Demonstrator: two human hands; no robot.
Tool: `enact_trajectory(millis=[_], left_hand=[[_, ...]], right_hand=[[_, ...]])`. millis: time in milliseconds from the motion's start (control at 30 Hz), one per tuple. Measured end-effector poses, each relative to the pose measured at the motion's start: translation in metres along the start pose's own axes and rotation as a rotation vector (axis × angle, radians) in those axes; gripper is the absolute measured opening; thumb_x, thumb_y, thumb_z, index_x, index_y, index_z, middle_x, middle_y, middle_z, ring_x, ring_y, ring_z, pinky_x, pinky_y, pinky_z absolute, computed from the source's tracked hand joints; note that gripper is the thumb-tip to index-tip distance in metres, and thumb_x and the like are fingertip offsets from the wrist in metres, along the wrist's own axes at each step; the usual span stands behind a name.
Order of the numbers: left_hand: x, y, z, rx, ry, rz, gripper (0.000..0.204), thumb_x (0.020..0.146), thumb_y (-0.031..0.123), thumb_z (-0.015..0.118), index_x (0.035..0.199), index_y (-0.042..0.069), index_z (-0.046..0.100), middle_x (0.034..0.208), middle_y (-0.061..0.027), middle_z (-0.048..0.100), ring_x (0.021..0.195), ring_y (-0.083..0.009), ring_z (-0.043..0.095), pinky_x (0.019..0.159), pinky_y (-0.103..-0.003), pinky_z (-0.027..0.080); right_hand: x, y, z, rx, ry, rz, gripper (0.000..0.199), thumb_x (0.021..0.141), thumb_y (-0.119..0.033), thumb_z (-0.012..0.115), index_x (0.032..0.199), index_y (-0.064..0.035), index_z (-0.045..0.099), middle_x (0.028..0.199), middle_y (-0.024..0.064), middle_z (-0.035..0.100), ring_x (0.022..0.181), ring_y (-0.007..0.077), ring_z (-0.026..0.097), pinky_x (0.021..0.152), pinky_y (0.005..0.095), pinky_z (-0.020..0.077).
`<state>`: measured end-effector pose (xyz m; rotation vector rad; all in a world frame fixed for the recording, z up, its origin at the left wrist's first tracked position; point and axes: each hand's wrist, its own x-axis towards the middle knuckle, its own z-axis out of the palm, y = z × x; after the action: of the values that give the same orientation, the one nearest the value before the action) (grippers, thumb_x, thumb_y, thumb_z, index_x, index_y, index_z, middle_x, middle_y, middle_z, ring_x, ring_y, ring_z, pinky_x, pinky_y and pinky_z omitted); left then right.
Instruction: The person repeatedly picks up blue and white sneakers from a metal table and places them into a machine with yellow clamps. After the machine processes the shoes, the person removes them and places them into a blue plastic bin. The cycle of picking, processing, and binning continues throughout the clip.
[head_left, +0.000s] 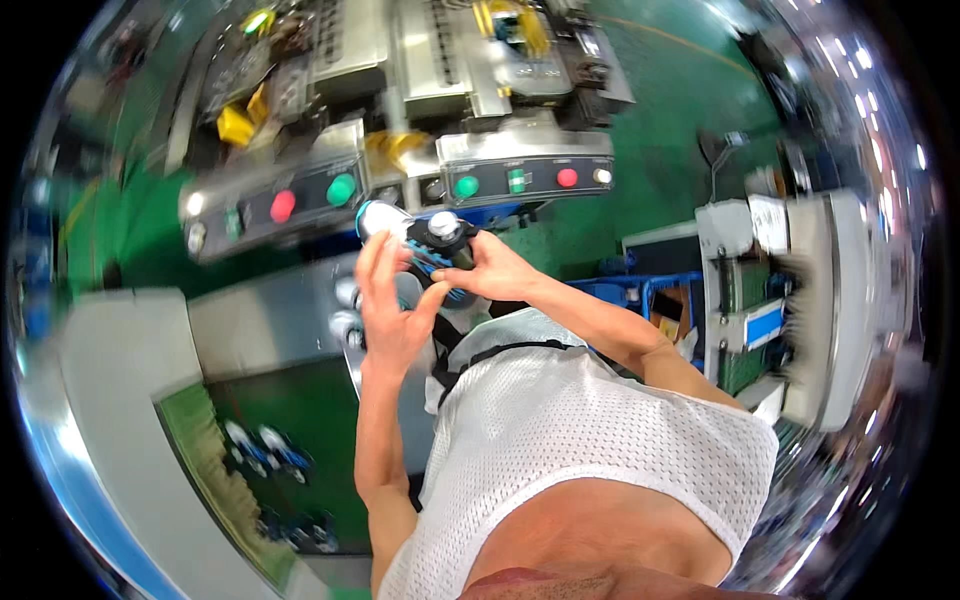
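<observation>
Green floor (670, 80) and button panels (540, 181) behind the handwork.
Right grip (497, 266) clasps a black-and-blue piece (425, 258) near the panels; whether the left hand (394, 325) touches it is unclear. A loose hold could let it drop.

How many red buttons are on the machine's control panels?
2: one red button on the left panel, another red button on the right panel. Both show in full; none seems hidden on the visible faces.

Worn: white perforated mesh top (600, 420), sleeveless; rounded neckline (600, 471); narrow black strap (520, 346) across front. Left hand (393, 315), right hand (503, 270) bare.
</observation>
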<state>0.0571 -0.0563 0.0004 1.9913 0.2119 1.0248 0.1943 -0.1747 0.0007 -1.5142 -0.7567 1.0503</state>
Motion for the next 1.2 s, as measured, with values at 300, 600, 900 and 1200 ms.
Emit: enact_trajectory(millis=[300,600,900,1200], left_hand=[[0.199,-0.036,0.201,-0.193,-0.251,-0.163,0.047,0.098,0.010,0.053,0.142,0.000,0.040,0.137,-0.0187,0.049,0.125,-0.0265,0.051,0.104,-0.036,0.042],[0.344,-0.242,0.429,0.346,-0.299,-0.525,0.071,0.083,0.021,0.068,0.131,-0.014,0.030,0.127,-0.0403,0.045,0.118,-0.0500,0.050,0.103,-0.047,0.040],[0.384,-0.269,0.399,0.058,-0.383,-0.760,0.060,0.078,0.020,0.075,0.116,-0.013,0.042,0.113,-0.0273,0.058,0.105,-0.0298,0.061,0.086,-0.037,0.050],[0.215,-0.071,0.184,-0.352,-0.210,-0.595,0.062,0.084,0.008,0.070,0.136,0.001,0.036,0.120,-0.0110,0.050,0.107,-0.0182,0.052,0.096,-0.033,0.043]], right_hand=[[-0.084,0.014,-0.191,0.709,0.709,0.022,0.061,0.088,-0.027,0.072,0.133,0.0012,0.043,0.110,0.0051,0.061,0.089,0.0098,0.064,0.066,0.0256,0.0560],[-0.130,0.030,-0.237,0.810,1.027,0.248,0.046,0.090,-0.023,0.066,0.128,-0.0014,0.051,0.090,-0.0009,0.064,0.057,0.0029,0.054,0.041,0.0199,0.0370],[-0.085,0.015,-0.272,0.740,0.874,0.082,0.050,0.090,-0.012,0.066,0.134,0.0006,0.048,0.119,0.0063,0.060,0.103,0.0136,0.058,0.090,0.0307,0.0486],[0.177,-0.041,-0.385,0.290,0.576,-0.038,0.042,0.083,-0.021,0.074,0.103,0.0131,0.059,0.093,0.0120,0.066,0.080,0.0150,0.062,0.066,0.0340,0.0518]])
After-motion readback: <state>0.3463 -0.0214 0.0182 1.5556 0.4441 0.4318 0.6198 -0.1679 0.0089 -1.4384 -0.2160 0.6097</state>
